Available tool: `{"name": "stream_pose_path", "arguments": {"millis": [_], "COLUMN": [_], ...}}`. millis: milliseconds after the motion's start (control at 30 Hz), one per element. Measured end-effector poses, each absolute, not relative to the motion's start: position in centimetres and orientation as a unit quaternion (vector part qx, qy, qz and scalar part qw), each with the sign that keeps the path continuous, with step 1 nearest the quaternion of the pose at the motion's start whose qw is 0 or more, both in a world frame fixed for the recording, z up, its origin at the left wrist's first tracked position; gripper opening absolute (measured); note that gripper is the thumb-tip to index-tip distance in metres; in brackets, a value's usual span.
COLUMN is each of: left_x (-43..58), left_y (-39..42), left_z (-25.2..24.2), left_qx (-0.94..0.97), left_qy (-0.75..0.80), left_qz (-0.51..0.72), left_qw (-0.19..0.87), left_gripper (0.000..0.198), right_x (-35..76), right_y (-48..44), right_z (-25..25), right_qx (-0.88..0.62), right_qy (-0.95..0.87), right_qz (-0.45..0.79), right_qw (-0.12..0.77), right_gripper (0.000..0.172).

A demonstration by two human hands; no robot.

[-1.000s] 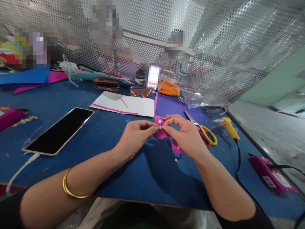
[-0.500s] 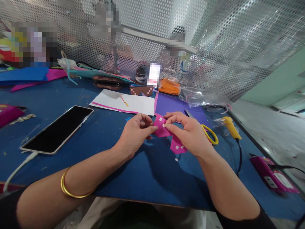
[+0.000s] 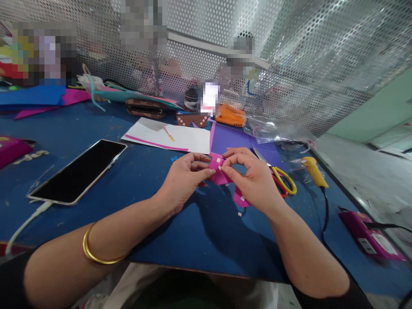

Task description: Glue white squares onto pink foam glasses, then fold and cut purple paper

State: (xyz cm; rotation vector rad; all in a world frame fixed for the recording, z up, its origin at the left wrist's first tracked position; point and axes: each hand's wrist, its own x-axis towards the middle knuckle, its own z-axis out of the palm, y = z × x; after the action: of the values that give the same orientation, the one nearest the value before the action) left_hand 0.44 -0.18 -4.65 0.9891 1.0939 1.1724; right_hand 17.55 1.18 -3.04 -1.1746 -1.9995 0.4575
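Observation:
My left hand (image 3: 185, 180) pinches the left edge of a pink glasses-shaped cutout (image 3: 219, 177) between thumb and fingers. Small white squares dot its surface. My right hand (image 3: 251, 180) has thumb and forefinger closed on a small white square (image 3: 220, 168), which touches the cutout's left half. The cutout's right half is partly hidden under my right hand. One loose white square (image 3: 240, 214) lies on the blue table just below. Beyond my right hand are scissors (image 3: 291, 182) with yellow and red handles, their blades partly visible.
White paper (image 3: 151, 133) and a purple sheet (image 3: 230, 139) lie behind my hands. Further back are a brown glasses-shaped cutout (image 3: 193, 120) and an orange tool (image 3: 230, 116). A phone (image 3: 80, 171) lies left; a yellow glue gun (image 3: 312, 171) and a purple power strip (image 3: 370, 236) are right.
My right hand has shifted slightly over the cutout, covering more of its right half. The white square at its fingertips sits slightly further left on the cutout. My left hand keeps its hold.

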Motion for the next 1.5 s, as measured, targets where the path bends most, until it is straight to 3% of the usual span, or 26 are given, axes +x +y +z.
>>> {"name": "stream_pose_path", "arguments": {"millis": [700, 1500], "left_x": [0.52, 0.54], "left_y": [-0.02, 0.03], "left_z": [-4.90, -4.57], "left_qx": [0.429, 0.457], "left_qy": [0.474, 0.478], "left_qz": [0.508, 0.509], "left_qw": [0.577, 0.551], "left_gripper": [0.033, 0.027], "right_x": [17.35, 16.72], "right_y": [0.96, 0.48], "right_z": [-3.63, -3.29], "right_qx": [-0.459, -0.525], "right_qy": [-0.789, -0.737], "right_qz": [0.108, 0.190], "right_qw": [0.395, 0.381], "right_gripper": [0.009, 0.005]}}
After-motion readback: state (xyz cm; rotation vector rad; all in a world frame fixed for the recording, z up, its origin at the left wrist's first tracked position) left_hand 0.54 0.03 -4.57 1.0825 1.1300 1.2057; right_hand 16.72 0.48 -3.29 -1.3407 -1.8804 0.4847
